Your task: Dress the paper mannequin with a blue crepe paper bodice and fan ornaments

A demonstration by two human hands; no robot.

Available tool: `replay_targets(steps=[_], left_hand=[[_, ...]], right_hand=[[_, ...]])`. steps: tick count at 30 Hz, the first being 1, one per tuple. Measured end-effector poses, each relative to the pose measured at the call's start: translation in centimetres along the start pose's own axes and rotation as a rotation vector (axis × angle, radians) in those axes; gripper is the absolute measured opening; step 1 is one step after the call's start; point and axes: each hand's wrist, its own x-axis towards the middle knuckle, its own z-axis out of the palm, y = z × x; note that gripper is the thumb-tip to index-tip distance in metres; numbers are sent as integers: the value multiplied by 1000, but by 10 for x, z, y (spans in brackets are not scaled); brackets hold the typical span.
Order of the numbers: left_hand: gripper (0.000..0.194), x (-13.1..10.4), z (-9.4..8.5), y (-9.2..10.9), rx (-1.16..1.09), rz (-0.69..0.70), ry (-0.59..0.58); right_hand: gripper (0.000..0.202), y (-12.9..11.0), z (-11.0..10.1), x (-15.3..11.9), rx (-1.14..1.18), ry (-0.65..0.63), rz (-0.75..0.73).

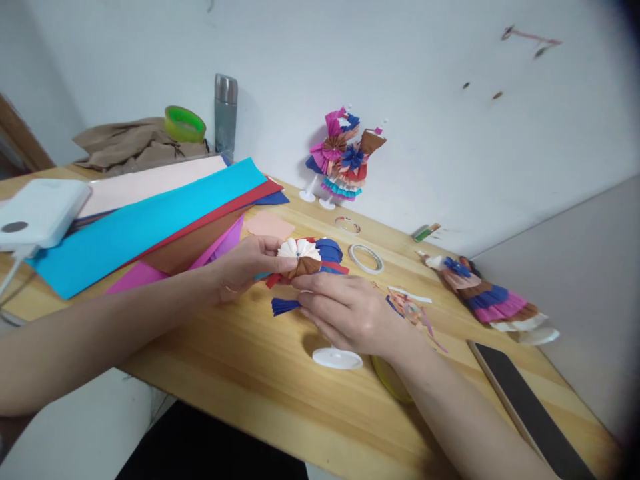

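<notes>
A small doll form dressed in crepe paper is between my hands, partly hidden by them. On its front is a pleated rosette (pixel 300 257), white above and brown below, with blue pleated paper (pixel 329 251) and red strips around it. My left hand (pixel 250 260) is closed on the paper dress, its thumb pressed on the rosette. My right hand (pixel 345 310) is closed just below the rosette, and a pleated blue paper piece (pixel 285 306) sticks out from its fingertips. Under the right hand shows a round white stand base (pixel 337 358).
Coloured crepe paper sheets (pixel 165 220) and a white power bank (pixel 43 210) are at left. Tape rings (pixel 367 259), paper scraps (pixel 413 310) and a phone (pixel 525 407) lie at right. Dressed doll forms (pixel 345 157) stand by the wall; another dressed form (pixel 490 297) lies right. A flask (pixel 226 113) stands behind.
</notes>
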Motion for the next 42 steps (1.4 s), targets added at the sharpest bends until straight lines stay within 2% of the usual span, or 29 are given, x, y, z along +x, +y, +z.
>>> replay_targets(steps=[6, 13, 20, 27, 32, 42], left_hand=[[37, -1, 1, 3, 11, -24, 24], [28, 0, 0, 6, 59, -22, 48], [36, -2, 1, 8, 38, 10, 65], [32, -2, 1, 7, 30, 25, 45], [35, -2, 4, 8, 49, 10, 48], [25, -4, 3, 12, 112, 5, 2]], right_hand=[[11, 5, -5, -1, 159, 111, 83], [11, 12, -9, -3, 155, 194, 207], [13, 10, -10, -3, 143, 76, 88], [12, 14, -6, -6, 154, 136, 224], [13, 13, -5, -5, 174, 147, 190], [12, 16, -6, -7, 251, 197, 267]])
